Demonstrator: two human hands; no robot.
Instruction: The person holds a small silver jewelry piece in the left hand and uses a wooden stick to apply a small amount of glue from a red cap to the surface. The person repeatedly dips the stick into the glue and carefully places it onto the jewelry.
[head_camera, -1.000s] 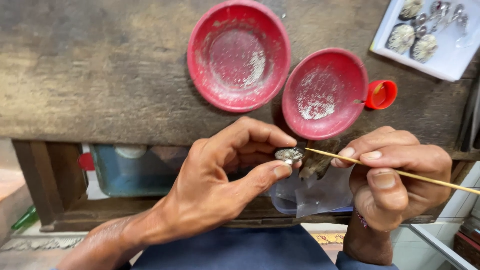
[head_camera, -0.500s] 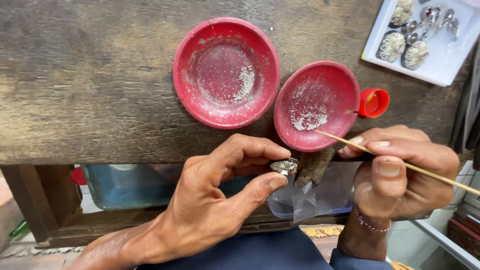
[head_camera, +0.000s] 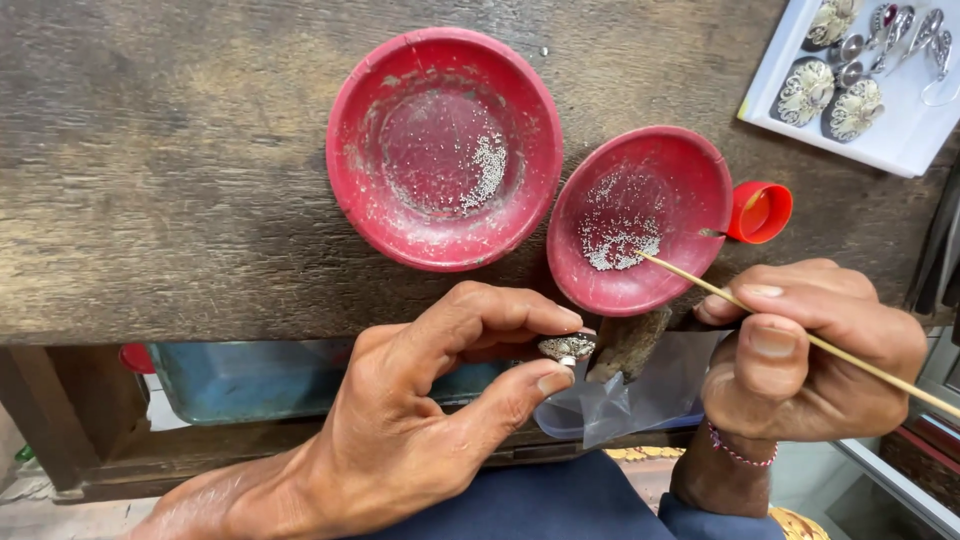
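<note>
A small silver ornament (head_camera: 567, 347) sits pinched between thumb and fingers of the left hand (head_camera: 420, 400) at the bench's near edge. The right hand (head_camera: 810, 350) grips a thin wooden stick (head_camera: 800, 335), its tip inside the smaller red bowl (head_camera: 640, 215) of fine granules. The larger red bowl (head_camera: 445, 150) lies left.

Red bowls (head_camera: 445, 150) (silver-speckled), white tray (head_camera: 900, 140)

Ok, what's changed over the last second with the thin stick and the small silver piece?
The right hand has swung the thin wooden stick away from the small silver ornament and up into the smaller red dish, its tip now among the tiny silver beads. The left hand still pinches the ornament at the worn wooden bench edge. Both dishes and the red cap stayed put.
</note>
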